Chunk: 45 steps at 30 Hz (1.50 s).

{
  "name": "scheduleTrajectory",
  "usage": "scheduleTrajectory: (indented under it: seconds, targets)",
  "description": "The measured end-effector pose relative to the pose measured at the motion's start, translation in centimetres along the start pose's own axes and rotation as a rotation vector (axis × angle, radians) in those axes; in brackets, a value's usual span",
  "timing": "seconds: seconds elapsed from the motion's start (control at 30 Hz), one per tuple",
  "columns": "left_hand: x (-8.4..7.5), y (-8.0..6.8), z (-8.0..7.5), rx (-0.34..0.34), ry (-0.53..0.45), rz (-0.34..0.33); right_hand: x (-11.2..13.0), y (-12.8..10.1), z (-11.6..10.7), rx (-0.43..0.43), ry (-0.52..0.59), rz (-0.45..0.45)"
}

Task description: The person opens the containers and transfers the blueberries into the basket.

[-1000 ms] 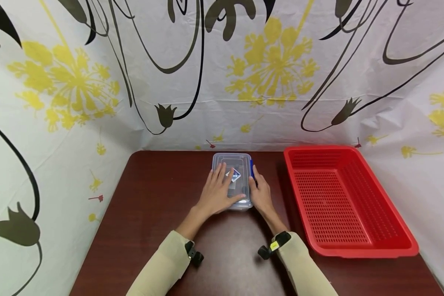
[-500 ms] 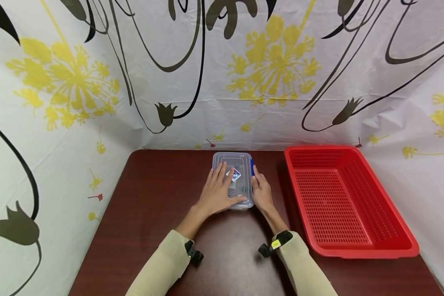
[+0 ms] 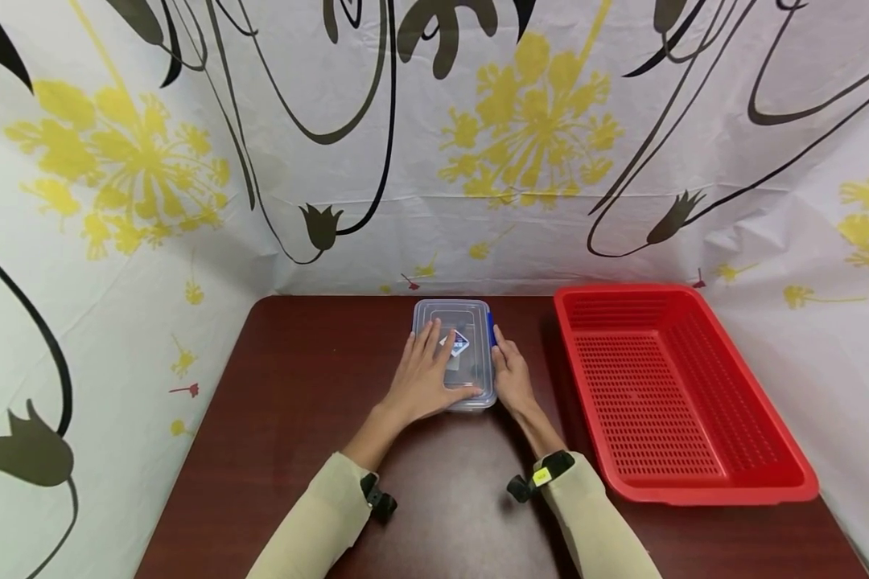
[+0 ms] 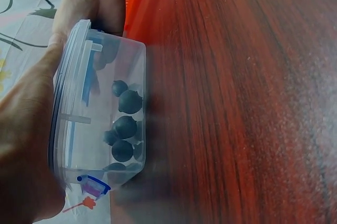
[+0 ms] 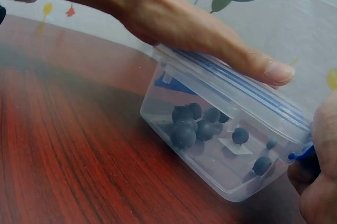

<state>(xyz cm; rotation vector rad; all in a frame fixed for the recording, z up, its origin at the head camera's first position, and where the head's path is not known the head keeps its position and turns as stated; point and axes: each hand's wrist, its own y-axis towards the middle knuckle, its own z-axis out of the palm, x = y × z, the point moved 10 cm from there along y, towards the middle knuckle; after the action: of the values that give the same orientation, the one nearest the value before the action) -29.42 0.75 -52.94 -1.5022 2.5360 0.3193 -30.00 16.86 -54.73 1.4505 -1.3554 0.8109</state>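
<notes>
- The dark wooden table (image 3: 297,418) runs under both forearms, and the patterned cloth backdrop (image 3: 188,161) rises behind it and at either side, well beyond the fingertips.
- The red basket (image 3: 695,386) sits on the table out to the right of the right hand, apart from it, with its near rim roughly level with the wrist.
- The clear plastic container (image 3: 471,318) stands on the table directly under the left palm and just to the left of the right hand, between the two hands, toward the far edge of the table. Its lid is on, with a blue seal line round the rim.
- The left hand (image 3: 423,378) lies flat on top of the lid, fingers straight and spread a little, pointing away from the person, and the thumb reaches along the near edge of the lid. It presses down and does not curl round anything.
- The right hand (image 3: 512,378) is against the right side of the container, touching its long edge near the blue latch (image 3: 490,328). From the head view its fingers look fairly straight along the side. Whether they pinch the latch I cannot tell.
- Small dark round berries (image 5: 192,124) lie loose inside the container, beneath the left palm, gathered toward one end, with a few scattered apart.
</notes>
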Motion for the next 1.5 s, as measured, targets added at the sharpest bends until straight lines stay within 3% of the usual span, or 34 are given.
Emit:
scheduleTrajectory:
  seconds: [0.23,0.5,0.67,0.87,1.03,1.13,1.3,1.5]
  targets:
    - [0.1,-0.1,-0.3,-0.021,0.013,0.007,-0.9,0.2,0.3,0.028,0.083,0.025]
    - [0.1,-0.4,0.6,0.009,0.024,-0.002,-3.7,-0.9,0.7,0.041,0.329,0.168]
    - [-0.1,-0.1,0.3,-0.018,0.039,0.003,-4.0,-0.9,0.5,0.045,0.285,0.161]
    - [-0.1,-0.1,0.4,-0.005,0.037,-0.002,-4.2,-1.2,-0.1,0.023,0.231,0.185]
    - [0.1,-0.3,0.2,-0.021,0.010,-0.002,-2.1,-1.6,-0.3,0.036,0.279,0.193]
    - [0.2,-0.4,-0.1,-0.044,-0.050,0.017,-1.3,-1.7,-0.4,0.043,0.303,0.194]
    - [0.8,-0.9,-1.3,-0.120,-0.234,0.041,-1.0,-1.6,-0.3,0.065,0.215,0.119]
    - [3.0,-2.0,-1.2,-0.093,-0.523,-0.036,0.2,-1.9,0.6,0.150,0.044,-0.019]
